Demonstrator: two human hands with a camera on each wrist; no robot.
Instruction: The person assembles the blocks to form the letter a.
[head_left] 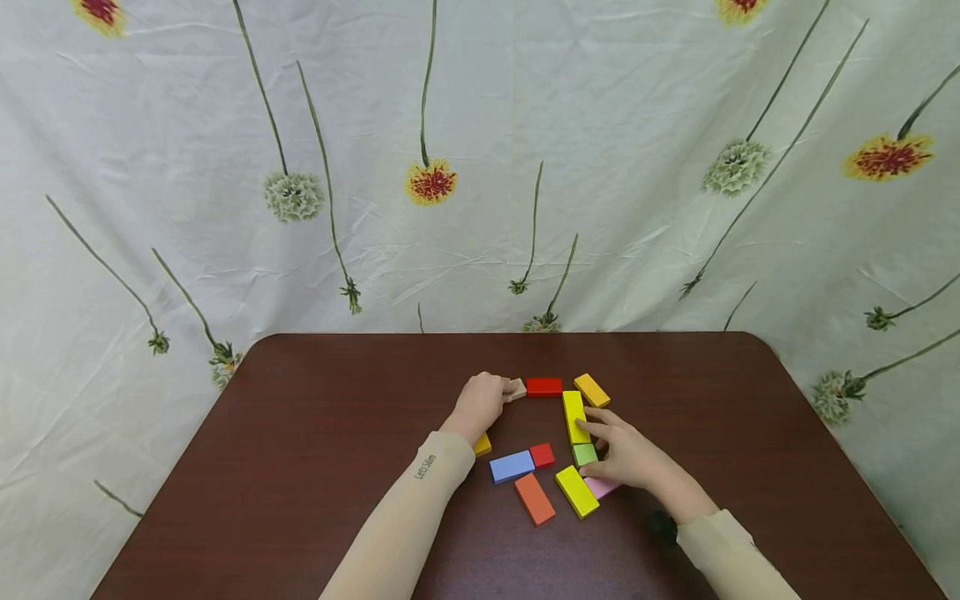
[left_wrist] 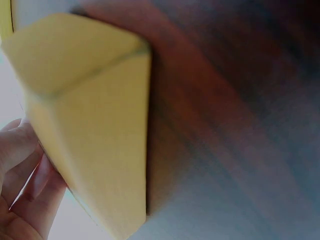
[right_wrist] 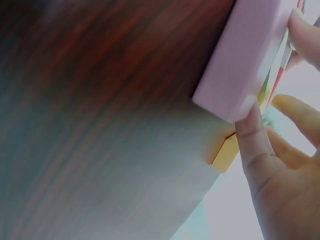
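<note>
In the head view, my left hand (head_left: 478,407) pinches a small pale wooden block (head_left: 515,390) at the left end of a red block (head_left: 544,387). Its forearm partly covers an orange-yellow block (head_left: 482,445), which looms large as a yellow block (left_wrist: 100,135) in the left wrist view. My right hand (head_left: 626,450) has its fingers spread, fingertips at an upright-running yellow block (head_left: 573,408). Its thumb lies near a green block (head_left: 584,454) and a second yellow block (head_left: 577,493). Beneath that hand lies a pink block (right_wrist: 240,60), partly hidden.
A blue block (head_left: 512,467), a small red block (head_left: 542,455) and an orange-red block (head_left: 535,500) lie between the arms. Another orange-yellow block (head_left: 592,390) sits at the far right of the group. The brown table (head_left: 315,433) ends before a flowered cloth (head_left: 480,250).
</note>
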